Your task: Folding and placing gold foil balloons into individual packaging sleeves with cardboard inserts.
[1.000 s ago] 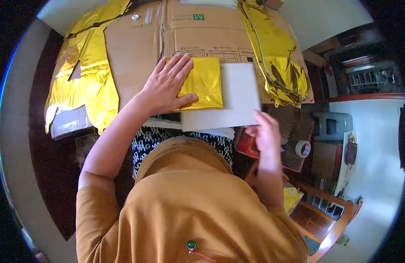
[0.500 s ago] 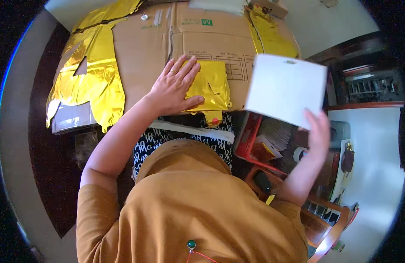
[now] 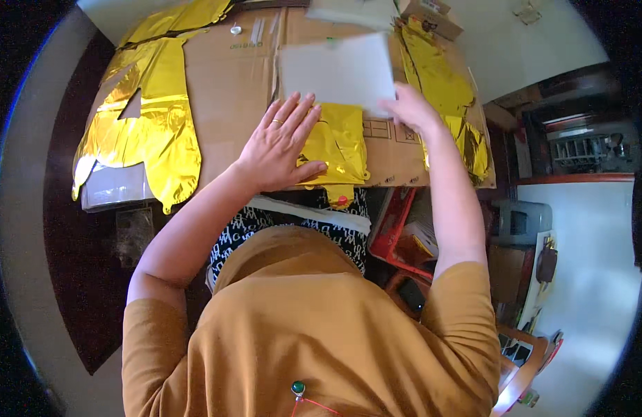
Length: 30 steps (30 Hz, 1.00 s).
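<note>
A red bin (image 3: 383,244) sits beside the lap, below the near edge of the flattened cardboard (image 3: 227,104). On that edge lies folded gold foil (image 3: 345,149), its tab hanging over. The left hand (image 3: 276,148) rests flat on the foil's left side, its grip unclosed, thumb apart. Beyond, the right hand (image 3: 413,110) has its grip pinching a blurred white card (image 3: 338,73) by the near right corner. Farther out, loose foil sheets (image 3: 171,139) flank both; a small carton (image 3: 435,22) stands behind.
</note>
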Motion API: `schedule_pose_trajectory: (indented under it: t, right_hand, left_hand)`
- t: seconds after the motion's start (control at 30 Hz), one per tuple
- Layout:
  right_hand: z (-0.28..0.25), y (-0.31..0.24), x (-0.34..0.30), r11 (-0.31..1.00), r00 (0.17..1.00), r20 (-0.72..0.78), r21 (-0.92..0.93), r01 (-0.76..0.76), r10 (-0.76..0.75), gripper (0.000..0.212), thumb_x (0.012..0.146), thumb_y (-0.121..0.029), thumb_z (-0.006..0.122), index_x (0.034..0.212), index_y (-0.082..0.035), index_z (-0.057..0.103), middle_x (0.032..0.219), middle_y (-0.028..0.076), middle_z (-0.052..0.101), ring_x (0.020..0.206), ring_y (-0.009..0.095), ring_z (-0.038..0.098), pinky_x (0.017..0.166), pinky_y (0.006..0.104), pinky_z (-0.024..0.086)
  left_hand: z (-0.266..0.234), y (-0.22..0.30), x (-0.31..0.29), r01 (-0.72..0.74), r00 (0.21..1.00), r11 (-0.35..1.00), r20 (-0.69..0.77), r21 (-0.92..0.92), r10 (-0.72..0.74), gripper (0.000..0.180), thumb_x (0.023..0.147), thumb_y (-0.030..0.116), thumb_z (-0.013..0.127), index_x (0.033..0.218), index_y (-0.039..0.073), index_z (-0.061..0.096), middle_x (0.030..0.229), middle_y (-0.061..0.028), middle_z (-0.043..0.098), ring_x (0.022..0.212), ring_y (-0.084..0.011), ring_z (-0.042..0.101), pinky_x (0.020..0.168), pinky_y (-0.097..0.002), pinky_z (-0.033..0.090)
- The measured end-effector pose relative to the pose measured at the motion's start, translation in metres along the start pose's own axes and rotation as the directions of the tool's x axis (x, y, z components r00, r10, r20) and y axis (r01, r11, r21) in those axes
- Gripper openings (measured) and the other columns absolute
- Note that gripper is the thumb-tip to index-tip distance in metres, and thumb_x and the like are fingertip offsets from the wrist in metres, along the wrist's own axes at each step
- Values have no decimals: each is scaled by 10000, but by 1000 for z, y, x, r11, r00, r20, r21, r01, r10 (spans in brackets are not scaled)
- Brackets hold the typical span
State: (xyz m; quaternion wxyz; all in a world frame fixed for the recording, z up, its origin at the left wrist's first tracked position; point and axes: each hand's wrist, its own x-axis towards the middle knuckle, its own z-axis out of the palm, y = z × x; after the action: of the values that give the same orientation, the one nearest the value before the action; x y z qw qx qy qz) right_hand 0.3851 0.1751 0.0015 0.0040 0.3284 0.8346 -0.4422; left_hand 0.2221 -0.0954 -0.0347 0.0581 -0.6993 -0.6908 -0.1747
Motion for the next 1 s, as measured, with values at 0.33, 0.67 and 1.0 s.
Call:
schedule_pose_trajectory:
  t: [0.33,0.67,1.0]
  right_hand:
    - [-2,-35,-47,709,955,239,-704,47,174,400,839,-425,723,836,-25,718,770,128,692,679,206,638,659,363,501]
    - [45,-51,-46,866,865,-138,-226,447,-482,465,980,-280,582,1343,10,552,1393,224,547,1266,341,556,1049,424,454]
    - [86,-13,-41,616,868,28,-693,374,-496,751,1018,-516,406,1551,-14,240,1635,168,195,1513,310,188,1226,527,74]
  left_hand:
    - [-2,-1,3,128,990,988,-51,-82,-132,830,946,551,512,1513,-13,293,1538,-254,338,1452,-407,283,1188,-518,219]
    - [-33,-32,5,228,968,881,-1,-415,-251,681,954,304,606,1517,44,324,1521,-240,378,1422,-373,356,1180,-442,282]
    - [-35,-41,-9,166,986,936,70,-312,-151,870,826,378,699,1519,34,302,1469,-251,432,1426,-402,334,1193,-480,252]
